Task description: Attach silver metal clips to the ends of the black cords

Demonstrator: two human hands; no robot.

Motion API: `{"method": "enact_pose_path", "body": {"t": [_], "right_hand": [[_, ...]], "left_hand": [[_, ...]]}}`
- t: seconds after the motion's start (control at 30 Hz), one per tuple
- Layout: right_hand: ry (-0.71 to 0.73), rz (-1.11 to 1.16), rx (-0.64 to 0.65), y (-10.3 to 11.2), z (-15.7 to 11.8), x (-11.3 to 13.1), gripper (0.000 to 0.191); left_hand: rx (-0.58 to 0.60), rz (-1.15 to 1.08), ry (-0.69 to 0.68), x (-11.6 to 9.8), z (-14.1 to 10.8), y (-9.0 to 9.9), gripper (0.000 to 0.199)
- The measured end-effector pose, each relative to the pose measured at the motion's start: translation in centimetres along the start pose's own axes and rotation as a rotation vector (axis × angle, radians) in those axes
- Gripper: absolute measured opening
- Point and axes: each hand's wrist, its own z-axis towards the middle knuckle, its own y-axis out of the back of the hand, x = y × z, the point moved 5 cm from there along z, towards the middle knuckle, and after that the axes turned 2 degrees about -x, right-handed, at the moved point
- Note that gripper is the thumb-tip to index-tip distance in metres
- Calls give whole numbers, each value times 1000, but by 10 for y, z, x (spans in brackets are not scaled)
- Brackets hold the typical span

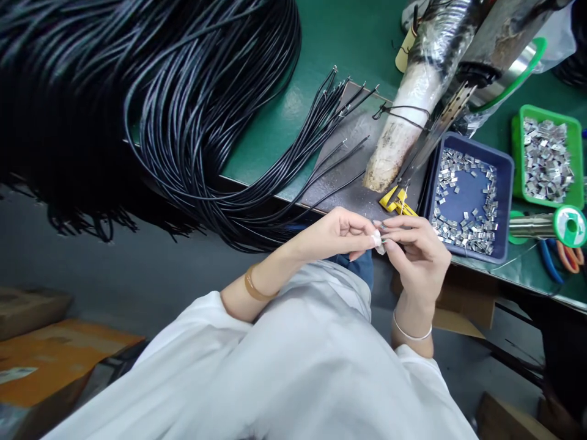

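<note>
In front of my body, at the table's edge, both hands meet at the fingertips. My left hand is closed in a pinch, with something white at its thumb tip. From the other side, my right hand pinches at the same spot, its thumb and fingers pressed together. Between them is something tiny with a bit of green; its kind is too small to make out. Close beyond the hands, black cables run onto a dark board, their stripped ends showing. A yellow piece sits under the slim metal rod just past my fingers.
Right of the hands stands a blue tray of small metal pieces, beside a green tray of similar ones. A solder wire spool and blue-and-orange handles lie at right. A wrapped tube slants over the board. Cardboard boxes sit below left.
</note>
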Motion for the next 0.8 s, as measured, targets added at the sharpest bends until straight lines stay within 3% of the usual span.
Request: {"method": "enact_pose_path", "body": {"t": [0.1, 0.2, 0.33, 0.47, 0.53, 0.73, 0.8], "right_hand": [[-137, 196, 75, -5, 0, -12, 4], [-128, 111, -87, 1, 3, -10, 5], [62, -196, -310, 9, 2, 12, 14], [342, -412, -307, -1, -4, 31, 23], [388, -433, -283, -5, -5, 31, 25], [186, -266, -274, -3, 2, 11, 12], [197, -293, -252, -3, 3, 11, 10]], "left_hand": [[-2, 33, -38, -2, 0, 1, 21], [-115, 28, -53, -4, 0, 4, 19], [-289, 4, -100, -6, 3, 7, 15], [-321, -14, -164, -9, 7, 5, 14], [-339, -9, -185, -11, 8, 5, 16], [-394, 96, -183, -11, 7, 8, 13], [-405, 103, -199, -11, 7, 8, 13]]}}
